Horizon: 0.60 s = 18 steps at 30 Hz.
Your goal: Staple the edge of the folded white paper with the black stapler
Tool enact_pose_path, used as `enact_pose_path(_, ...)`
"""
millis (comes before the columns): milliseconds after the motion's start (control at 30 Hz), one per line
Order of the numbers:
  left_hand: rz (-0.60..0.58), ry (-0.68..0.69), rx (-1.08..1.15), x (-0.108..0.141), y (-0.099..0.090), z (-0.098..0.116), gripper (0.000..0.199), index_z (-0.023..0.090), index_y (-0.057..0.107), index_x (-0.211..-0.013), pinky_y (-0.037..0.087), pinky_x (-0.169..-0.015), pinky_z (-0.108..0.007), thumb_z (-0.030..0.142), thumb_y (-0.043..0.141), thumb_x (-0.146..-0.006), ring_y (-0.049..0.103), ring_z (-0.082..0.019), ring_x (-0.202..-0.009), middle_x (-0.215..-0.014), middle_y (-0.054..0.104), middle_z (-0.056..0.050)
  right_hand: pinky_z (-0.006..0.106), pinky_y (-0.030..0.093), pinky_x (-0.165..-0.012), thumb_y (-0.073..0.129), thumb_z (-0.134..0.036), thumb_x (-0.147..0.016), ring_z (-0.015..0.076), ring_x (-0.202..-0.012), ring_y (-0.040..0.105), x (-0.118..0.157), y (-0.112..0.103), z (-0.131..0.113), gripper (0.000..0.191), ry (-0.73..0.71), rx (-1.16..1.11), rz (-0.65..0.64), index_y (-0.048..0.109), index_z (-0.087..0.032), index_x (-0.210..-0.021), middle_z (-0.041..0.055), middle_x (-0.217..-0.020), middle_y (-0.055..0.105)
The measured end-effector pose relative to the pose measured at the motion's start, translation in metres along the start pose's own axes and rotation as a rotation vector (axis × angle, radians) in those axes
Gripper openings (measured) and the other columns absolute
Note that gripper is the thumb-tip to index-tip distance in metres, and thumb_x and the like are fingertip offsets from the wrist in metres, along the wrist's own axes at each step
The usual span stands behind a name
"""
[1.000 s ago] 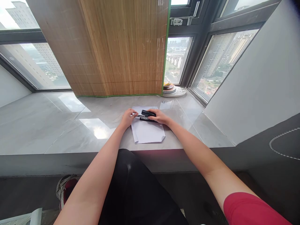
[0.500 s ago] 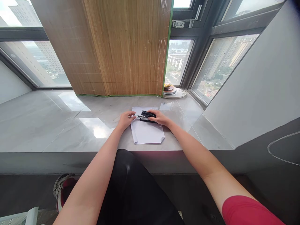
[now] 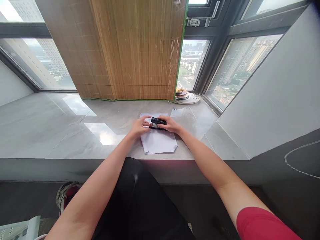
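A black stapler lies over the upper part of white paper sheets on the pale stone sill. My right hand grips its right end, fingers above and thumb below. At the other end is my left hand, its fingers and thumb curved around the stapler's left tip and touching it. A silvery metal part shows between the stapler's upper and lower black arms. The paper's lower right corner is folded.
A stack of plates stands by the window corner. Right of the paper lies a small clear packet. A bamboo blind hangs down to the sill's back. My knee is below the front edge.
My left hand has moved right to the stapler's left end. The metal part that stuck out to the left is now pushed in, and the view has shifted slightly.
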<state>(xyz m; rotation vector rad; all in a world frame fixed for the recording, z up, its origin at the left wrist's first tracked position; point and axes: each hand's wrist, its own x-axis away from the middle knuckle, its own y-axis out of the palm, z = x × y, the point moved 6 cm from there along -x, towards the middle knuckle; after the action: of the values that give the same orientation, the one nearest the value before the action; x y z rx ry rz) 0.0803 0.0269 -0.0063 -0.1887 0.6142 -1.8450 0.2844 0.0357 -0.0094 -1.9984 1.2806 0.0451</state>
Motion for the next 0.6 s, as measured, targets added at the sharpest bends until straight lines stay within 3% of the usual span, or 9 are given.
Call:
enact_pose_path(67,-0.013,0.029,0.002,-0.001,0.002,0.001,0.071,0.026,0.064,-0.146,0.056,-0.108,-0.044,0.016,0.075,-0.076,0.073,-0.031,-0.128,-0.1,0.084,-0.004,0.036,0.052,-0.092,0.075,-0.058,-0.089,0.0252,-0.097,0.069,0.0,0.001,0.0,0.048,0.014,0.011,0.015,0.075,-0.019,-0.117,0.0076,-0.11,0.077)
enact_pose_path(133,0.038,0.042,-0.085,-0.003,0.0,-0.002,0.055,0.028,0.068,-0.138,0.053,-0.11,-0.047,0.021,0.075,-0.084,0.072,-0.032,-0.127,-0.104,0.084,-0.005,0.036,0.053,-0.09,0.08,-0.061,-0.085,0.0251,-0.095,0.069,-0.001,0.002,0.0,0.051,0.023,0.033,0.035,0.076,-0.02,-0.114,0.0071,-0.106,0.078)
enact_pose_path(233,0.263,0.02,-0.384,-0.004,-0.011,-0.01,0.023,0.028,0.075,-0.116,0.043,-0.117,-0.058,0.029,0.074,-0.093,0.063,-0.04,-0.134,-0.122,0.079,-0.012,0.04,0.055,-0.092,0.084,-0.059,-0.081,0.0265,-0.095,0.07,0.001,-0.006,0.001,0.048,0.035,0.049,0.088,0.079,-0.02,-0.109,0.0068,-0.102,0.078)
enact_pose_path(300,0.365,-0.026,-0.541,-0.003,-0.016,-0.018,0.022,0.027,0.077,-0.113,0.034,-0.12,-0.067,0.033,0.078,-0.092,0.051,-0.048,-0.144,-0.136,0.073,-0.018,0.045,0.057,-0.096,0.082,-0.058,-0.084,0.029,-0.098,0.072,0.005,-0.023,0.008,0.048,0.084,0.022,0.202,0.079,-0.021,-0.113,0.008,-0.106,0.078)
enact_pose_path(400,0.306,-0.119,-0.591,-0.002,-0.016,-0.034,0.032,0.028,0.076,-0.123,0.029,-0.119,-0.076,0.032,0.079,-0.092,0.048,-0.052,-0.145,-0.142,0.068,-0.02,0.054,0.056,-0.109,0.076,-0.059,-0.089,0.0335,-0.114,0.07,0.016,-0.059,0.025,0.056,0.181,-0.013,0.444,0.075,-0.021,-0.131,0.0109,-0.12,0.078)
enact_pose_path(500,0.27,-0.132,-0.545,-0.002,-0.02,-0.044,0.025,0.027,0.078,-0.116,0.035,-0.118,-0.073,0.019,0.071,-0.093,0.056,-0.048,-0.136,-0.136,0.07,-0.018,0.059,0.051,-0.117,0.075,-0.052,-0.089,0.0359,-0.126,0.067,0.027,-0.084,0.039,0.057,0.21,0.117,0.538,0.074,-0.024,-0.138,0.0113,-0.129,0.076)
enact_pose_path(600,0.315,-0.074,-0.434,-0.001,-0.028,-0.049,0.021,0.024,0.078,-0.102,0.045,-0.116,-0.06,0.012,0.07,-0.087,0.063,-0.042,-0.128,-0.129,0.07,-0.016,0.059,0.052,-0.114,0.074,-0.039,-0.087,0.0353,-0.118,0.07,0.032,-0.089,0.048,0.046,0.221,0.271,0.494,0.078,-0.028,-0.131,0.009,-0.124,0.079)
